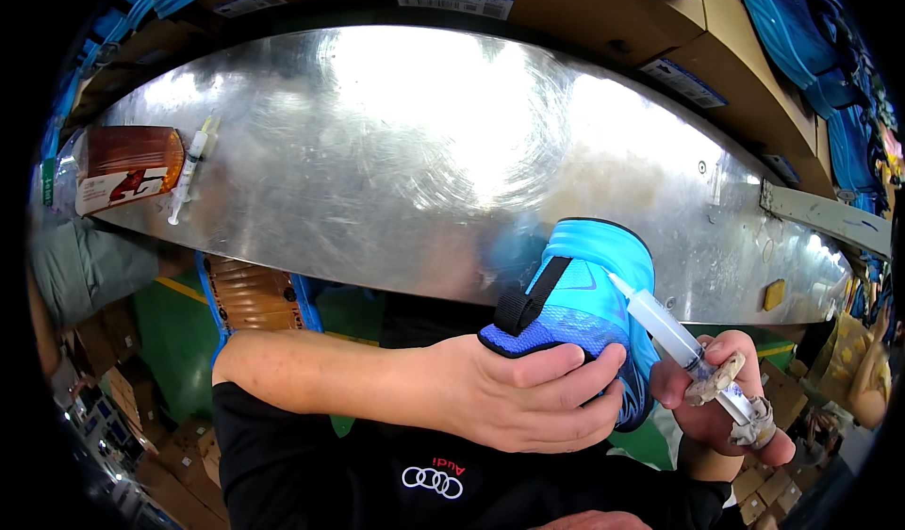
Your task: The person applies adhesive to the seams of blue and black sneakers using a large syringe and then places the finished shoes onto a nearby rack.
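Note:
My left hand is closed around a blue sports shoe with a black pull loop, holding it tilted just off the near edge of the metal table. The fingers lie across the shoe's lower side, and the thumb is hidden. In my right hand is a clear plastic syringe, its barrel slanting up and to the left. Its tip meets the shoe's blue side, or sits right beside it. Worn, whitish wrapping covers parts of the right fingers around the plunger end.
The shiny metal table spans the view. At its left lie a second syringe and a bag of amber material. Cardboard boxes with blue shoes line the far side. A yellow block and metal bar are at right.

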Motion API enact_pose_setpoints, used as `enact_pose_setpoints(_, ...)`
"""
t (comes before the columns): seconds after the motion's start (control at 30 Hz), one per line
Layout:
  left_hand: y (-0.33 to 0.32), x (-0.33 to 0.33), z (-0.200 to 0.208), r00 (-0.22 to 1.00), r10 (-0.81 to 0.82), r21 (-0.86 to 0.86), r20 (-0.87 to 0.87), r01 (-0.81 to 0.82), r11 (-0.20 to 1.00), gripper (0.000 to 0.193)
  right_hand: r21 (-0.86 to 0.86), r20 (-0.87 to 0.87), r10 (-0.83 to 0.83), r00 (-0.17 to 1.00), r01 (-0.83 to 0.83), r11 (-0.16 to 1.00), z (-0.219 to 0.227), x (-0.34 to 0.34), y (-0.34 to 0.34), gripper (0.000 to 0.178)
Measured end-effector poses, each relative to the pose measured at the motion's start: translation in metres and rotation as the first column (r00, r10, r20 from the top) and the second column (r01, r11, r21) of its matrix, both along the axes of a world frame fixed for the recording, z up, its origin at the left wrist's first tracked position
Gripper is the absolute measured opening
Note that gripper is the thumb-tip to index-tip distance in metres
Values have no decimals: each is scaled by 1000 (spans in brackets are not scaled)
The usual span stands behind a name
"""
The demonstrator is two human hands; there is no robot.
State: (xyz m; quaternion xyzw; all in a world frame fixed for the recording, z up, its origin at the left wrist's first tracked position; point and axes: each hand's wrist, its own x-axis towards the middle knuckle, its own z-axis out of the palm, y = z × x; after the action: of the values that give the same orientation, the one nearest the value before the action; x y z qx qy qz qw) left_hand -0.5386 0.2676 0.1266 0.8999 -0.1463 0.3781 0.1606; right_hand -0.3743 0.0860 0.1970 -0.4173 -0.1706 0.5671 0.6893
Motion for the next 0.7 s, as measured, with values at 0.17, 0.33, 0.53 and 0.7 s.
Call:
enact_pose_setpoints(0.17, 0, -2, 1, 1000, 1, -16, -13, -1, 1000, 17, -28, -15, -24, 1000, 23, 999, 6, -2, 2, 111)
enact_pose_setpoints(0.33, 2, -3, 2, 1000, -10, 1, -17, 10, 1000, 17, 21, 7, -5, 1000, 4, 1000, 5, -1, -3, 111)
enact_pose_setpoints(0.53, 4, -5, 4, 998, -41, 16, -50, 42, 999, 19, -63, 93, -113, 989, 119, 991, 12, -12, -8, 97)
enact_pose_setpoints(0.7, 7, -6, 10, 992, -71, 36, -108, 76, 996, 28, -50, 58, -124, 991, 127, 991, 16, -23, -28, 101)
